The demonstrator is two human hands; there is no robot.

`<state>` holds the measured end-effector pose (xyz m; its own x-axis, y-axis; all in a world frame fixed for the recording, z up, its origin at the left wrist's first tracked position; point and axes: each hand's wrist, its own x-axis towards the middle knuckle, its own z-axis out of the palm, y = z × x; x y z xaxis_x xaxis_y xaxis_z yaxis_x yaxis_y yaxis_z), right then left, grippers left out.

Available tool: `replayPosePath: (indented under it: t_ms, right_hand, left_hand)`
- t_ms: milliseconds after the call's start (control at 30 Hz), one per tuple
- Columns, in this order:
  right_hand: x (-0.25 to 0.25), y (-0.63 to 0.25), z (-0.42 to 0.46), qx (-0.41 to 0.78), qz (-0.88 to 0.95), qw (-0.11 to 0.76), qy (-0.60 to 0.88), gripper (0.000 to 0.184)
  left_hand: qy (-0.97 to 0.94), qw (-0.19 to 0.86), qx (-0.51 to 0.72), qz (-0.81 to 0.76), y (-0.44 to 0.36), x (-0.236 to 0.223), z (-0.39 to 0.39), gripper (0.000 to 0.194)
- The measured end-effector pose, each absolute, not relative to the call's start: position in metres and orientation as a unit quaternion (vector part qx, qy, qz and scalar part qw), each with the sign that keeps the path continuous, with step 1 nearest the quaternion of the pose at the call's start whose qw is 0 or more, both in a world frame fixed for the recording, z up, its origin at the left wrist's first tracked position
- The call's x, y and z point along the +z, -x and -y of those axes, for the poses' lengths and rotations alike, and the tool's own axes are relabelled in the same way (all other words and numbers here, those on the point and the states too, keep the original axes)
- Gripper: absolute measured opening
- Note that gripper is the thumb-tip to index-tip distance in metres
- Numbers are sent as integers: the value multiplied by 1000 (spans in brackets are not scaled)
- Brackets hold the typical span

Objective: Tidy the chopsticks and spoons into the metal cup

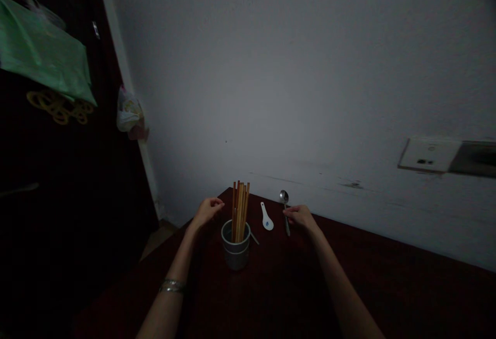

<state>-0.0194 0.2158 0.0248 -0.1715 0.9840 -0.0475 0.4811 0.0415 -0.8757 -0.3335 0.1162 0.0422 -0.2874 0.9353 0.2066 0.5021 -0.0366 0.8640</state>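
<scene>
Metal spoon [284, 196], silvery, round-bowled, pinched in right hand [301, 217]; left hand [207, 211] loosely curled.

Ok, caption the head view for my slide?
Right hand gripping a metal spoon, left hand near a container of chopsticks, a white spoon lying between the two hands.

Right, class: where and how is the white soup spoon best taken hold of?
Probably by its narrow handle, pinched across the sides from above: it points wallward, its wider bowl nearer the person. The canister flanks it left, the metal spoon and right hand right.
</scene>
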Motion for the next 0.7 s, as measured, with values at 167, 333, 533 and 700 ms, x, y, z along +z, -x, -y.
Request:
replayPosePath:
  t_ms: [167, 333, 533, 700]
  right_hand:
    - [-4, 21, -218, 390, 650, 268, 595, 13]
    - [-18, 19, -225, 377, 650, 249, 612, 10]
    - [-25, 20, -232, 342, 663, 242, 620, 7]
    - [-22, 20, -228, 309, 658, 247, 641, 7]
  left_hand:
    - [-545, 306, 424, -655, 343, 3, -125, 29]
    - [-536, 298, 435, -659, 348, -16, -128, 28]
    - [-534, 283, 454, -655, 353, -28, -131, 29]
    - [-517, 291, 472, -652, 360, -35, -128, 29]
